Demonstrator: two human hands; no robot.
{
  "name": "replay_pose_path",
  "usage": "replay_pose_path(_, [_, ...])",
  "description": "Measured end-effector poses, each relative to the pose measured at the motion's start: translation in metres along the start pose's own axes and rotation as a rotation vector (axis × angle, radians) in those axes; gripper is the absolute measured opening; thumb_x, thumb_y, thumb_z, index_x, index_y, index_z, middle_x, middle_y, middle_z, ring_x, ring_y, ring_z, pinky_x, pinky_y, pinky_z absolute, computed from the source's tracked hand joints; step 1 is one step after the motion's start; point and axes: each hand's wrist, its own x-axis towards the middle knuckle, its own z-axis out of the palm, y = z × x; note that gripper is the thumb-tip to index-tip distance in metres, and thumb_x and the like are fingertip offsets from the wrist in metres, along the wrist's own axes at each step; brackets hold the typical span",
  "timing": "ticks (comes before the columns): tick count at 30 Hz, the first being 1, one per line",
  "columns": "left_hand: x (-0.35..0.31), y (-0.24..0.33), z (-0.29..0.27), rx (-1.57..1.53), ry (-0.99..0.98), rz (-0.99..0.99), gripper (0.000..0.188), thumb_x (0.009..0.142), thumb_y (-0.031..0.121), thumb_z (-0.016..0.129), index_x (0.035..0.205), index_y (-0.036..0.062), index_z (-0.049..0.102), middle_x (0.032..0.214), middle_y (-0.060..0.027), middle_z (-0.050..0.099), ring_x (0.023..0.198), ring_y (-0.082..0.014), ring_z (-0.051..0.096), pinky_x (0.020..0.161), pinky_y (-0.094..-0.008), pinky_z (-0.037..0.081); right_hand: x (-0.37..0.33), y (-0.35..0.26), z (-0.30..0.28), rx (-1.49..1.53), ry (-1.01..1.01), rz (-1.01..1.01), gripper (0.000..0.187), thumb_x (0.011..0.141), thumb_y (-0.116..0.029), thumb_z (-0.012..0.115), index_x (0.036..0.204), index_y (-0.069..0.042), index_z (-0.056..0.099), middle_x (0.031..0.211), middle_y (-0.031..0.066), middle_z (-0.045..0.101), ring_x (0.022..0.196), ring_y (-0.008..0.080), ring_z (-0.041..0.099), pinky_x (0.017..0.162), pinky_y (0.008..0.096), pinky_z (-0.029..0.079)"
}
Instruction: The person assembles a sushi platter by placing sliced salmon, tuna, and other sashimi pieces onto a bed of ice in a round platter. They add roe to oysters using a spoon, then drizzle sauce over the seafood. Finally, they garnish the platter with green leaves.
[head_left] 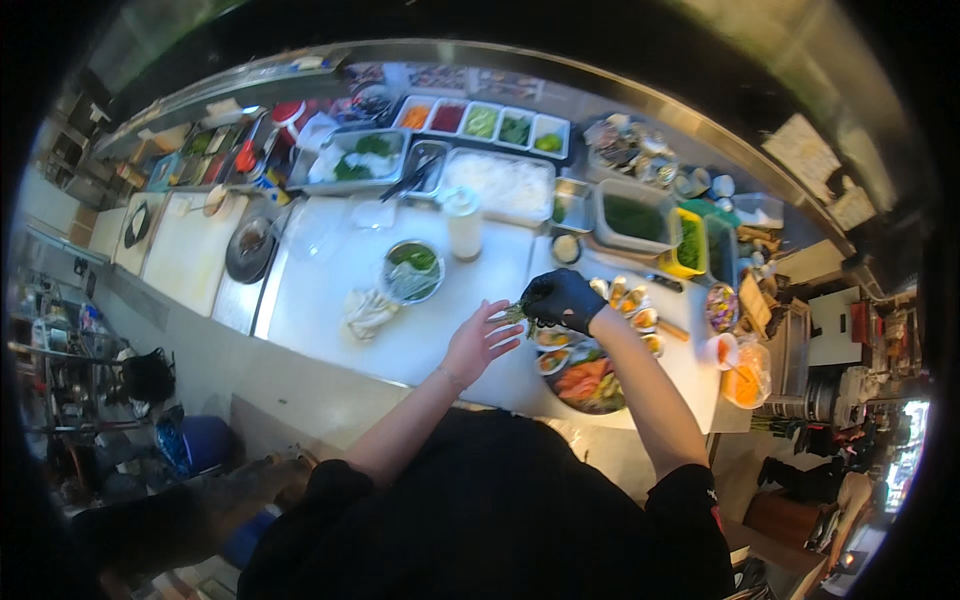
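My right hand (pixel 562 300), in a black glove, pinches a small bunch of green herb sprigs (pixel 514 315) above the white cutting board. Bare and palm up, my left hand (pixel 480 343) sits just beside the sprigs with its fingers spread; some of them may rest against its fingertips. Below and right of the glove lies a round dark platter (pixel 585 408) with orange-pink slices (pixel 588 382) and several filled shells (pixel 643 319) on and around it. A metal bowl (pixel 413 271) of green leaves stands left of my hands, next to a crumpled white cloth (pixel 369 314).
A white squeeze bottle (pixel 463 224) stands upright behind the bowl. Along the back are a tray of white rice (pixel 497 184), small tubs of cut vegetables (pixel 482 120) and a clear container of greens (pixel 635 215). A knife (pixel 662 283) lies to the right, near a yellow container (pixel 684 243).
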Motion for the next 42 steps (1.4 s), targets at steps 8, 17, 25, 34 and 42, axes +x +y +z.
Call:
replay_pose_path(8, [-0.008, 0.017, -0.139, 1.07, 0.267, 0.407, 0.032, 0.097, 0.003, 0.07, 0.129, 0.0012, 0.072, 0.109, -0.0107, 0.077, 0.098, -0.019, 0.076, 0.083, -0.0346, 0.064, 0.047, 0.049, 0.128, 0.208, 0.186, 0.277, 0.045, 0.087, -0.003, 0.077, 0.132, -0.005, 0.071, 0.09, 0.0112, 0.081, 0.073, 0.0154, 0.075, 0.068, 0.0334, 0.061])
replay_pose_path(17, [-0.036, 0.03, -0.132, 1.581, 0.321, 0.808, 0.034, 0.093, 0.005, 0.071, 0.126, 0.0114, 0.074, 0.111, -0.0088, 0.077, 0.106, -0.0282, 0.074, 0.088, -0.0386, 0.06, 0.011, 0.0, 0.11, 0.719, 0.2, 0.302, 0.05, 0.094, -0.005, 0.074, 0.143, -0.007, 0.066, 0.111, 0.0096, 0.081, 0.095, 0.0146, 0.075, 0.083, 0.0277, 0.059])
replay_pose_path(25, [-0.022, 0.032, -0.056, 0.353, -0.146, 0.26, 0.031, 0.104, 0.016, 0.075, 0.131, 0.0025, 0.072, 0.118, -0.0078, 0.076, 0.105, -0.0149, 0.073, 0.086, -0.0317, 0.063, -0.007, -0.006, 0.095, 0.745, 0.209, 0.257, 0.052, 0.093, -0.005, 0.075, 0.144, -0.004, 0.064, 0.112, 0.0118, 0.079, 0.096, 0.0173, 0.076, 0.085, 0.0315, 0.062])
replay_pose_path(34, [-0.006, 0.021, 0.003, 0.53, -0.243, 0.324, 0.02, 0.099, 0.009, 0.079, 0.116, -0.0011, 0.076, 0.098, -0.0075, 0.077, 0.086, -0.0134, 0.074, 0.077, -0.0286, 0.064, -0.033, 0.016, 0.049, 0.243, 0.246, -0.063, 0.054, 0.083, -0.002, 0.082, 0.134, -0.006, 0.067, 0.096, 0.0038, 0.073, 0.088, 0.013, 0.07, 0.08, 0.0293, 0.059])
replay_pose_path(42, [0.0, -0.028, 0.021, 0.76, -0.167, 0.305, 0.016, 0.096, 0.007, 0.079, 0.108, -0.0018, 0.076, 0.088, -0.0047, 0.077, 0.076, -0.0097, 0.071, 0.071, -0.0259, 0.058, -0.069, 0.055, 0.045, -0.18, 0.331, -0.095, 0.044, 0.085, -0.001, 0.074, 0.129, -0.003, 0.068, 0.111, 0.0166, 0.076, 0.101, 0.0356, 0.075, 0.089, 0.042, 0.059])
